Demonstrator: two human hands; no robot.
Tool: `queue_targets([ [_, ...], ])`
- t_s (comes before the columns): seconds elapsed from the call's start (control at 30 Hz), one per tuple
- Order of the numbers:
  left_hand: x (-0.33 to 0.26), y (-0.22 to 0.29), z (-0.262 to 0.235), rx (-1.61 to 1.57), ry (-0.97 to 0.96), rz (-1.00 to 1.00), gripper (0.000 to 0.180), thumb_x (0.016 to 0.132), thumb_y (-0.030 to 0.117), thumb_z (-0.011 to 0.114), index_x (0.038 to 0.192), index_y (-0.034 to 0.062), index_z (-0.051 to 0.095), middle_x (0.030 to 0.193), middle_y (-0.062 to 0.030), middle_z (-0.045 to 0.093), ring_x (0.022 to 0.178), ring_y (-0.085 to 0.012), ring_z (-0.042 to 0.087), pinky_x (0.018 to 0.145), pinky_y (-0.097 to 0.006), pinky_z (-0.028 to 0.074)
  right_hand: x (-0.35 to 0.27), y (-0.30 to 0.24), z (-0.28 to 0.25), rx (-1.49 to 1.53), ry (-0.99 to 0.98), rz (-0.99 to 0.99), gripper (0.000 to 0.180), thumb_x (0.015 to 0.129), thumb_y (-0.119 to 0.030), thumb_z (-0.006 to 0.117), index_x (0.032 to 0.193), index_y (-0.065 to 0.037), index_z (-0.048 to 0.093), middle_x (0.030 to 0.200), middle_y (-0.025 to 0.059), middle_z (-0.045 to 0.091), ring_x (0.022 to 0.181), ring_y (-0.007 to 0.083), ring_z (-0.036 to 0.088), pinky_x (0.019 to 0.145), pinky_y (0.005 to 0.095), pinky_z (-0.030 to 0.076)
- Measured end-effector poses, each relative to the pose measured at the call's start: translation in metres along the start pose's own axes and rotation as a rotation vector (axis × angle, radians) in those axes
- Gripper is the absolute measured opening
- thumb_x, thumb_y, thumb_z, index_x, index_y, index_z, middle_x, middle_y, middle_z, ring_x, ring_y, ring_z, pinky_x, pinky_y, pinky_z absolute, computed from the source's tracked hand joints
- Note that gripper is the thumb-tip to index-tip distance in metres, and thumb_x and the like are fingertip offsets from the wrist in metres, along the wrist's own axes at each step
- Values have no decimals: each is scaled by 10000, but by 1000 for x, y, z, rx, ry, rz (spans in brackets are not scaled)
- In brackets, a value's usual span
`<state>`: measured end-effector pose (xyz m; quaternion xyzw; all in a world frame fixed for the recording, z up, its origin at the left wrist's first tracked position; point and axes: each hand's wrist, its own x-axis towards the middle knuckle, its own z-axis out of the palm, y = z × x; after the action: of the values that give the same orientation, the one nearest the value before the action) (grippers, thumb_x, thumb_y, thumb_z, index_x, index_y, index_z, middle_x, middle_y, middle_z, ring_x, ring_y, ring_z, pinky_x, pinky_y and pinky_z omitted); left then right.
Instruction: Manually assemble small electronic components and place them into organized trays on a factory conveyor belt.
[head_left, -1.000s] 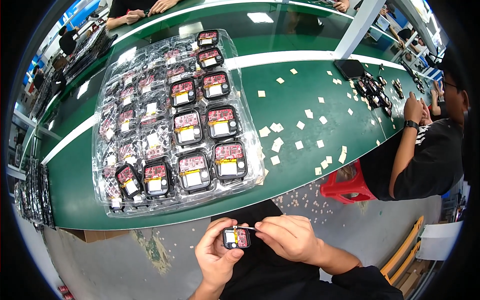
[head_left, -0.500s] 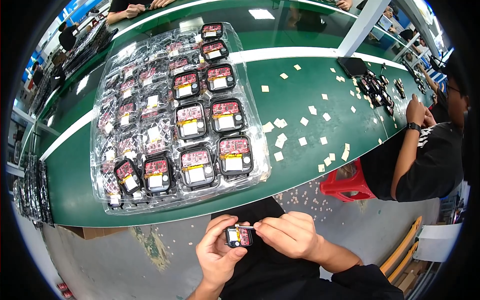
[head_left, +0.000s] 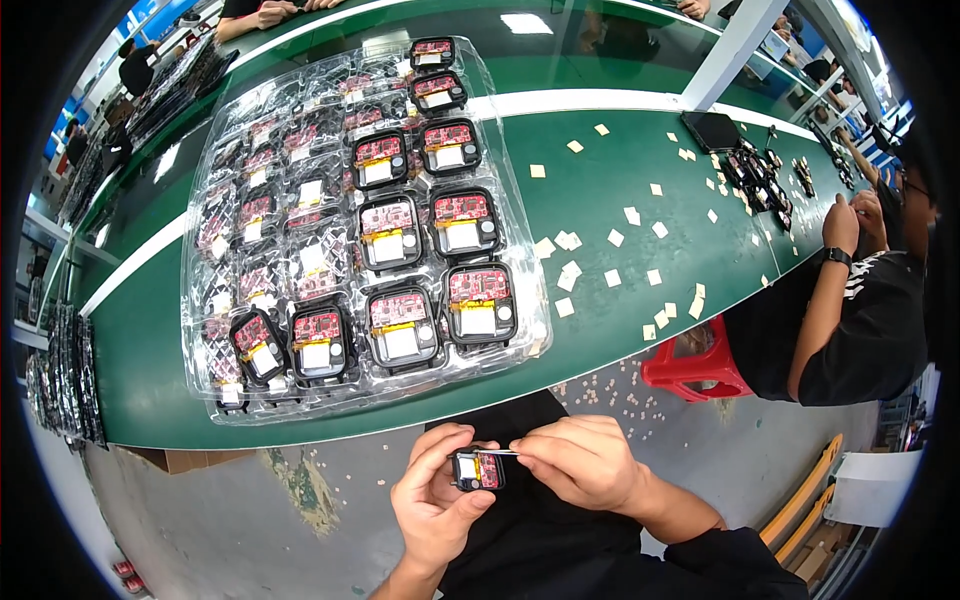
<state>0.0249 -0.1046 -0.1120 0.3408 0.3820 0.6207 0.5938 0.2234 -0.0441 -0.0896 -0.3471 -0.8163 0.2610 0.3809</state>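
My left hand is closed around a small black square device case, held above my lap. Inside the case show a red circuit board, a white battery-like block, a strip of yellow tape and a round grey part. A thin silver tool is pinched in the fingers of my right hand, its tip at the upper edge of the board. Whether the tip touches the board is too small to tell. On the green table, a clear plastic tray carries several like cases, among them one at the near right corner.
Small cream paper squares lie scattered on the green table. At the right a co-worker in black sits by a red stool, near a heap of black parts. A metal post rises behind.
The silver tool's angle on the board has shifted slightly, and my left hand keeps its hold on the case. The table and tray appear a little further right and higher in the picture.
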Motion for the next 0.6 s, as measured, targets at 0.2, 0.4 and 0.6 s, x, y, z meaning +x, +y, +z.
queue_targets([
  [0.2, -1, 7, 9, 137, 95, -24, 738, 806, 339, 904, 1315, -94, 591, 1335, -186, 560, 1097, -316, 697, 955, -402, 586, -1, -7, 2, -138, -4, -48, 242, 770, -39, 811, 994, -22, 720, 884, 68, 723, 659, 187, 680, 571, 308, 543],
  [0.4, -1, 8, -5, 165, -8, 46, 623, 810, 32, 869, 1349, -102, 587, 1393, -192, 507, 1181, -325, 663, 970, -374, 580, -1, -8, 3, -220, -12, -99, 237, 781, -65, 794, 1002, -21, 721, 878, 49, 710, 632, 150, 644, 538, 286, 492],
  [0.6, 2, 15, -3, 244, -38, -20, 620, 800, -19, 859, 1351, -103, 586, 1395, -195, 507, 1199, -319, 655, 976, -369, 582, 0, -6, 4, -227, -29, -103, 234, 790, -69, 786, 1008, -19, 718, 878, 50, 708, 628, 150, 637, 538, 287, 490],
])
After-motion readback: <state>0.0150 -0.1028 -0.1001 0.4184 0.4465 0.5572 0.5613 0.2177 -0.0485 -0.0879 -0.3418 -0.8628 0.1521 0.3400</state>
